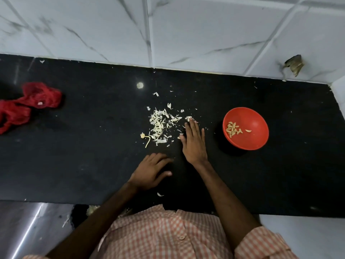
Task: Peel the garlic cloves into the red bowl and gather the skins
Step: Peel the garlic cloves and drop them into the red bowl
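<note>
Two bare hands lie on a black bench (89, 157) as the garlic job appears to reach its clean-up stage. Nearest the person, one stray skin (160, 194) sits alone by the near edge, where a careless forearm could brush it to the floor. Just beyond it, the left hand (151, 171) rests on the bench with fingers loosely spread, its grip open and holding nothing. Farther in, the right hand (194, 143) lies flat with fingers straight, its grip also open and its fingertips touching the right fringe of the garlic skins (160, 126), which lie scattered mid-bench beside a bare garlic stalk (146, 140).

The skins look paper-light, so a fast sweep could scatter them instead of gathering them. To the right, near the hand, the red bowl (261, 139) holds the peeled cloves (233, 128); a backward flick of that hand could send skins in among them or knock the bowl. A red mesh bag (31, 103) lies far left, well apart. Farthest off, loose flakes (155, 94) toward the tiled wall (205, 34) could easily be missed.
</note>
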Available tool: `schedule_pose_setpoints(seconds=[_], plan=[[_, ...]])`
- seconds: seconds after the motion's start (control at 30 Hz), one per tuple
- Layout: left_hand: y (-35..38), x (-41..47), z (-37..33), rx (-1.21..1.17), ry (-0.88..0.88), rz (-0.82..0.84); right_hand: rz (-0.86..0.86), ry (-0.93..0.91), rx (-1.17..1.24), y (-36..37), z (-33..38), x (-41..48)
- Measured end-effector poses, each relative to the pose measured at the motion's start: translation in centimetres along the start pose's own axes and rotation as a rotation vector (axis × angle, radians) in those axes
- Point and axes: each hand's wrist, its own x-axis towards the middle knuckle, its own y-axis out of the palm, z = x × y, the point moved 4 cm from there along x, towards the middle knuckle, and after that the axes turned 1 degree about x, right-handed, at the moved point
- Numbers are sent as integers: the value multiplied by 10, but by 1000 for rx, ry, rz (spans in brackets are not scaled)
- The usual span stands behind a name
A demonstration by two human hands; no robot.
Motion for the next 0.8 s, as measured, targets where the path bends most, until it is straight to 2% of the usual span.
schedule_pose_setpoints(seconds=[0.13, 0.23, 0.47, 0.67, 0.8], plan=[[12, -46, -14, -44, 171, 89, 24, -38, -4, -1, -4, -3], [22, -58, -14, -20, 208, 21, 52, -33, -5, -1, -6, -2], [17, -48, -5, -64, -90, -119, 113, -8, 51, 11, -13, -6], [10, -43, -2, -80, -238, -160, 216, -395, 228, 22, 20, -15], [5, -41, -5, 25, -215, -154, -23, -373, 273, 10, 18, 2]])
